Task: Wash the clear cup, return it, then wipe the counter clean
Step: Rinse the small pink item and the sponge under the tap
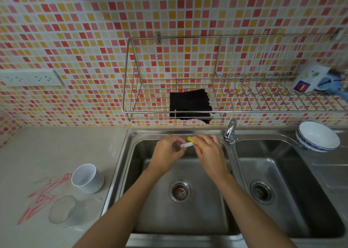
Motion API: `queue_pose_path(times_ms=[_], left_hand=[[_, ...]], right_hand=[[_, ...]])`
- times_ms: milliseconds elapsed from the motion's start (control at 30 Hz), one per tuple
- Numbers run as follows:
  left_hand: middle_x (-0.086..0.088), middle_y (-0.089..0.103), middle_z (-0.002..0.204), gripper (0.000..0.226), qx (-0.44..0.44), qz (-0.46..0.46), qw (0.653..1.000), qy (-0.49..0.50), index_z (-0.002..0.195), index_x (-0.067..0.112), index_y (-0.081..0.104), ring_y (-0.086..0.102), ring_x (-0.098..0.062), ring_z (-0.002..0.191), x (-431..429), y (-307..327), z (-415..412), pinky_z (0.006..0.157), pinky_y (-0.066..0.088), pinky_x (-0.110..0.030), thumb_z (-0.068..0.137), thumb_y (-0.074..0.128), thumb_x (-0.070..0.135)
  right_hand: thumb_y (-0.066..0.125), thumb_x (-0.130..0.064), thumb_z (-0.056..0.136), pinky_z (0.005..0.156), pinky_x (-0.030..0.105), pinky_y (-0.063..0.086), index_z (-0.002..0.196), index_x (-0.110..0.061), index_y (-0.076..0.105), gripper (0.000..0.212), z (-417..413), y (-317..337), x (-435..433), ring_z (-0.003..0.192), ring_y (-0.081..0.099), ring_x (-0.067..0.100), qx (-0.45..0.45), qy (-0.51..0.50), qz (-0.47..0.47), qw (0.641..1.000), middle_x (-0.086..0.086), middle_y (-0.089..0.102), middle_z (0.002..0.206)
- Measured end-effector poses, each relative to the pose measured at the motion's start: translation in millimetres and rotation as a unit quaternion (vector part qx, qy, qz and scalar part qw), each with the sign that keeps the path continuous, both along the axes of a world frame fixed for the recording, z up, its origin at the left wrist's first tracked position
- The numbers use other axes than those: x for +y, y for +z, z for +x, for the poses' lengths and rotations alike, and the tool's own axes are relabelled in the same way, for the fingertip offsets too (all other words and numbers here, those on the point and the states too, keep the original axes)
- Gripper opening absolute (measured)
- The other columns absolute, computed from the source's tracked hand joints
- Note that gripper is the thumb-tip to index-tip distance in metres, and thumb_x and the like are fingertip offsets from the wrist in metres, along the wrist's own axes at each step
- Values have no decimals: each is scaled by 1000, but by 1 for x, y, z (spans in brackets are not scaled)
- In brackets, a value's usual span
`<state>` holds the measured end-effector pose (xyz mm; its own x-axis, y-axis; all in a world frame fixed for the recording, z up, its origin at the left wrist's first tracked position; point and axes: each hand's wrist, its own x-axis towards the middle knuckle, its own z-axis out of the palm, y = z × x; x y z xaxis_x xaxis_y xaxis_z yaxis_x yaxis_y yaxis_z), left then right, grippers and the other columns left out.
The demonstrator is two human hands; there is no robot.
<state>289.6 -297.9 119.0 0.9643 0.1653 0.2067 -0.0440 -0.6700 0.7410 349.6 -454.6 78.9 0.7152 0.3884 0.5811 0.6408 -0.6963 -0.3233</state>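
The clear cup (63, 211) stands on the beige counter (47, 144) at the lower left, beside red scribble marks (44, 195). Both hands are over the left sink basin (180, 210), well to the right of the cup. My left hand (168, 151) pinches a small white object (186, 145) between its fingers. My right hand (207, 150) is closed on a yellow sponge (191, 139), touching the white object's other end. A black cloth (190, 104) hangs on the wire wall rack (130, 97).
A white cup (87, 179) stands near the sink's left rim. The faucet (230, 131) rises between the two basins. A blue-and-white bowl (318, 136) sits at the right basin's far corner. A mug and a carton (312, 78) rest on the rack's right end. A wall socket (30, 77) is at left.
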Motion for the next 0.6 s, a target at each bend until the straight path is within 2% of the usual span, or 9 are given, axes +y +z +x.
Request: queue_pose_path(times_ms=[67,133,200,267,367,500,600], left_hand=[[6,70,85,13,14,-5,1000,18,98,16,73,64,-10,78,1,-3,3,74,53,-22,84,73,18],[3,73,85,12,22,-66,996,54,95,14,75,67,-9,79,1,-6,6,75,53,-20,85,73,18],[2,74,84,10,33,-127,988,79,93,12,76,68,-7,78,-1,-8,8,75,52,-16,85,73,17],[3,75,84,8,48,-161,982,83,91,12,77,70,-8,80,-2,-9,10,77,52,-16,85,73,16],[2,77,85,8,61,-197,975,81,89,14,78,71,-10,83,-2,-13,10,82,53,-19,85,72,15],[4,76,84,8,65,-205,973,84,90,13,78,70,-6,80,-5,-20,10,77,51,-13,84,74,17],[0,77,86,8,73,-235,966,77,91,11,78,72,-13,85,-7,-22,12,82,55,-21,84,73,14]], right_hand=[[77,-7,77,84,31,50,112,-15,70,36,0,-1,0,95,55,21,14,-7,14,1000,-2,68,108],[72,-6,82,88,33,49,119,-15,67,39,-3,-3,1,100,51,22,49,-44,50,997,0,65,114],[68,-7,85,91,28,46,126,-14,63,41,-11,-2,5,105,48,21,86,-80,94,989,0,62,120],[66,-5,86,92,19,37,129,-13,60,45,-26,-2,11,107,45,18,86,-53,92,991,0,59,124],[65,-2,85,94,16,34,131,-15,60,48,-35,-5,14,110,45,16,73,-9,73,995,-1,59,126],[64,2,84,91,15,32,129,-17,60,49,-22,-13,3,109,49,22,134,-93,125,979,3,62,122],[65,0,84,96,12,29,129,-14,61,47,-37,-13,7,107,49,20,90,-12,87,992,0,61,123]])
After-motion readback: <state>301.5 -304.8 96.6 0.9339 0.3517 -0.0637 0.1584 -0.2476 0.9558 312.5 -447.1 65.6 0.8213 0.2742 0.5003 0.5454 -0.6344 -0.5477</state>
